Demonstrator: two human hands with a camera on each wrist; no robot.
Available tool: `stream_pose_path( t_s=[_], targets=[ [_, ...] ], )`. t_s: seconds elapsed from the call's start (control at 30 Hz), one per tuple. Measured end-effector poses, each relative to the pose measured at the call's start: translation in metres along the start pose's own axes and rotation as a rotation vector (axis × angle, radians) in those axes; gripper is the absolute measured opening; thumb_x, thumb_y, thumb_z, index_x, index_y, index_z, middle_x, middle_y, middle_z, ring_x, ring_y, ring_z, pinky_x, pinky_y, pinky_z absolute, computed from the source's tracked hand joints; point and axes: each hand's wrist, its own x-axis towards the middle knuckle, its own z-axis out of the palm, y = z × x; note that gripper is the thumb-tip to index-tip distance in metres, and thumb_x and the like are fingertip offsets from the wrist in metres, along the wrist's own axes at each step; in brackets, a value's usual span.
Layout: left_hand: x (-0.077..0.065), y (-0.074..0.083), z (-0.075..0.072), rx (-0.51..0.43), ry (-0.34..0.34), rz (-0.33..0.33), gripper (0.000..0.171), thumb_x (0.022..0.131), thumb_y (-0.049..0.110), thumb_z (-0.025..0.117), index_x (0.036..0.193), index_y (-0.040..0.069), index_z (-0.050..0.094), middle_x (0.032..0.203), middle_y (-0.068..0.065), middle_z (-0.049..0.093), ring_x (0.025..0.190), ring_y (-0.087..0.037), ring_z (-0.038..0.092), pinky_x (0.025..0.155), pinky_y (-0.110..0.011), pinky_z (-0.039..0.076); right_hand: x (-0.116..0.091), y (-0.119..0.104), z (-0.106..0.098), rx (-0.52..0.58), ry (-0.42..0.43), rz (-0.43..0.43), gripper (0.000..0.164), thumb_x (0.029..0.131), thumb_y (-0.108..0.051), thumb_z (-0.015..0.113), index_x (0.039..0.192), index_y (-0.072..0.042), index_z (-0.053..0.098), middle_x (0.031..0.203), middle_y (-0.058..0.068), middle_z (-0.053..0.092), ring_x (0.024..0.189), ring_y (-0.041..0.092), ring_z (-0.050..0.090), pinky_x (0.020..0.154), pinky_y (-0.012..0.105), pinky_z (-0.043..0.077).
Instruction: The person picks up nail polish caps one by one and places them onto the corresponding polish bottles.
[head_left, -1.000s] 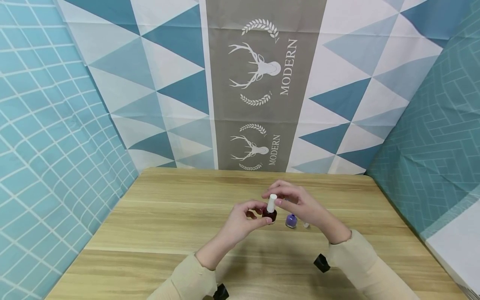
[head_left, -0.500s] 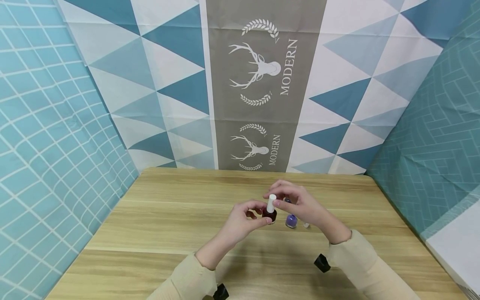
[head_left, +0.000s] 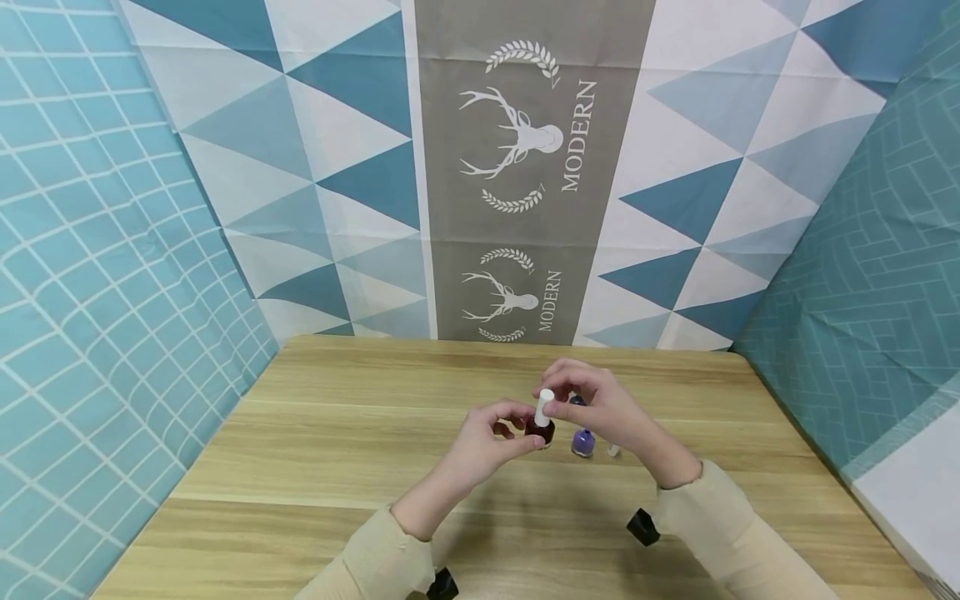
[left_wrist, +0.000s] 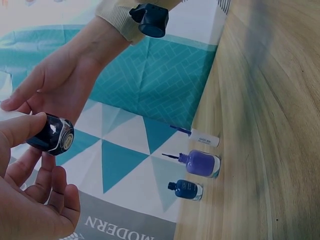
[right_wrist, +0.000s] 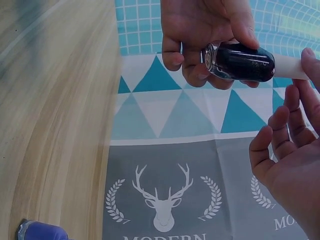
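Left hand (head_left: 483,442) has the dark bottle (head_left: 540,431) clamped between thumb and fingers, lower centre of the head frame, and I see the right hand (head_left: 588,404) pinching its white cap (head_left: 545,407) from above. Looking past them: my left-wrist feed puts three more things on the wooden table (left_wrist: 270,150), right of the frame's middle. Top of that row, a loose white cap (left_wrist: 204,138) with its dark brush pointing left; just below it, a purple bottle (left_wrist: 201,163); lowest, a small dark blue bottle (left_wrist: 186,190). There's a thin dark stick at the purple one's neck, and I can't quite tell whether it stands in the bottle or lies behind it. On the head camera the right hand partly covers the dark blue bottle. In the lower left of my right-wrist view, the purple bottle is cut off by the frame edge. Now the held piece itself: glossy, nearly black, rounded, clear at the base with a pale round label underneath, lifted off the table, its cap tipping slightly right on the head camera.
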Motion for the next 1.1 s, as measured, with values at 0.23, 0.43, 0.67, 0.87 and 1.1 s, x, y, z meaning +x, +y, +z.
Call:
stream_pose_path(
  t_s=[0.23,0.43,0.67,0.87,1.1],
  targets=[
    [0.000,0.001,0.001,0.004,0.009,0.007,0.023,0.080,0.006,0.073,0.102,0.005,0.069,0.096,-0.008,0.069,0.090,-0.019,0.054,0.076,-0.029,0.043,0.001,0.003,0.001,0.005,0.029,0.002,0.014,0.082,-0.005,0.071,0.094,-0.009,0.065,0.096,0.003,0.058,0.079,0.013,0.051,0.068,0.025,0.046],
    [0.000,0.001,0.002,0.015,0.019,0.011,0.023,0.079,0.005,0.073,0.101,0.004,0.069,0.095,-0.009,0.069,0.092,-0.027,0.056,0.075,-0.028,0.043,0.003,0.005,0.003,0.030,0.032,-0.019,0.013,0.082,-0.007,0.071,0.092,-0.007,0.062,0.095,0.002,0.056,0.078,0.013,0.050,0.068,0.025,0.046],
    [0.010,-0.026,0.005,0.019,0.034,0.015,0.025,0.078,0.010,0.076,0.102,0.010,0.070,0.095,-0.004,0.070,0.092,-0.026,0.055,0.074,-0.027,0.043,0.004,0.003,0.005,0.062,0.027,-0.002,0.016,0.081,-0.010,0.073,0.088,-0.007,0.058,0.093,0.001,0.054,0.076,0.012,0.050,0.067,0.025,0.045],
    [0.013,-0.033,0.005,0.010,0.027,0.038,0.023,0.078,0.017,0.077,0.100,0.013,0.070,0.094,-0.001,0.069,0.091,-0.022,0.056,0.074,-0.026,0.044,0.003,0.003,0.003,0.050,0.011,0.020,0.016,0.084,-0.010,0.070,0.095,-0.005,0.059,0.096,0.003,0.055,0.076,0.013,0.051,0.067,0.025,0.046],
    [0.012,-0.033,0.004,0.005,0.034,0.025,0.024,0.078,0.018,0.076,0.101,0.014,0.070,0.092,0.000,0.068,0.089,-0.016,0.056,0.074,-0.027,0.044,-0.001,0.002,-0.001,0.022,-0.008,0.034,0.024,0.094,-0.007,0.057,0.116,-0.001,0.061,0.109,0.005,0.060,0.088,0.014,0.058,0.076,0.028,0.051]
  ],
)
